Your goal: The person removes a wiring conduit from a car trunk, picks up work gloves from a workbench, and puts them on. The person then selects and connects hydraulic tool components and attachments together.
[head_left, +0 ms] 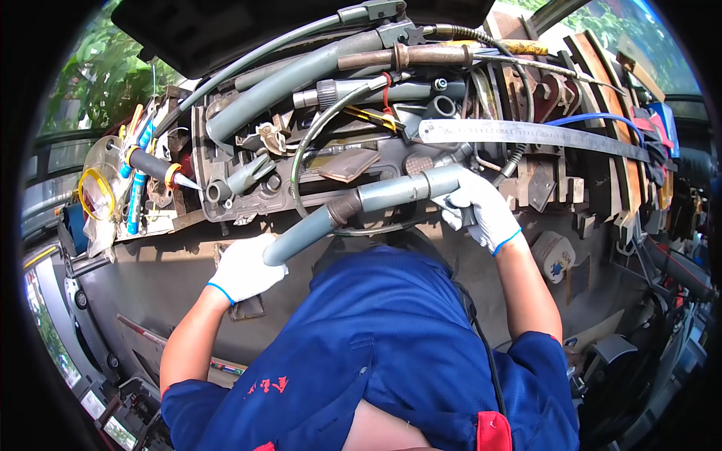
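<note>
A grey metal tube (391, 194) with a brown rusty collar (344, 209) around its middle is held across the front of my body, its right end higher in view. My left hand (244, 269), in a white glove with a blue cuff, is wrapped round the lower left end. My right hand (485, 210), gloved the same way, grips the other end, its fingers curled beneath. Just beyond the tube, a black case (282, 199) bears more grey tubes and metal parts. A thin cable (301, 161) loops down behind the held tube.
A steel ruler (526, 134) lies across the parts at right, beside wooden strips (602, 98). Long grey tubes (293, 86) lie at the back. At left are a black-bodied nozzle tube (154, 164), blue tubes (137, 199) and a yellow tape roll (96, 194).
</note>
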The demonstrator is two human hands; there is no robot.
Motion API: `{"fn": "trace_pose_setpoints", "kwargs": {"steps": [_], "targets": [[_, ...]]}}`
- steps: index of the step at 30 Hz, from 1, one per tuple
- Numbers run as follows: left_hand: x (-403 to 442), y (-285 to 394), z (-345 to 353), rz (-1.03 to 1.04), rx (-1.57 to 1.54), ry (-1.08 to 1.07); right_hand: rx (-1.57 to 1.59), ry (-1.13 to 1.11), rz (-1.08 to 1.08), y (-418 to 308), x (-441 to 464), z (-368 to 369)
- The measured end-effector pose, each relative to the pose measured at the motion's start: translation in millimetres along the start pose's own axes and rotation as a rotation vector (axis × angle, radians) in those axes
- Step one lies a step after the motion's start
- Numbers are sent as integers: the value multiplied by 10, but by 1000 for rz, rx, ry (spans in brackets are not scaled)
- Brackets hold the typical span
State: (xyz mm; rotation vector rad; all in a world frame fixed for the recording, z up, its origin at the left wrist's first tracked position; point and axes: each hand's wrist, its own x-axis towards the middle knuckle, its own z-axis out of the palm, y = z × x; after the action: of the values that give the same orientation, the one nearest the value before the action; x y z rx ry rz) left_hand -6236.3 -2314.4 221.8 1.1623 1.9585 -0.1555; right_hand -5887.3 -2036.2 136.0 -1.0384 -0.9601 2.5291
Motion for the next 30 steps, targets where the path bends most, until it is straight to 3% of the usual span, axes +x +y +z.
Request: {"fn": "trace_pose_setpoints", "kwargs": {"steps": [3, 6, 16, 19, 30], "targets": [[76, 30, -91, 49, 17, -24, -30, 53, -50, -6, -43, 44], [152, 71, -149, 87, 91, -43, -42, -29, -127, -99, -108, 13], [237, 215, -199, 157, 187, -41, -349, 135, -103, -212, -285, 58], [236, 226, -212, 152, 249, -29, -299, 123, -188, -46, -258, 27], [193, 301, -184, 114, 380, 115, -179, -84, 160, 63, -246, -30]]}}
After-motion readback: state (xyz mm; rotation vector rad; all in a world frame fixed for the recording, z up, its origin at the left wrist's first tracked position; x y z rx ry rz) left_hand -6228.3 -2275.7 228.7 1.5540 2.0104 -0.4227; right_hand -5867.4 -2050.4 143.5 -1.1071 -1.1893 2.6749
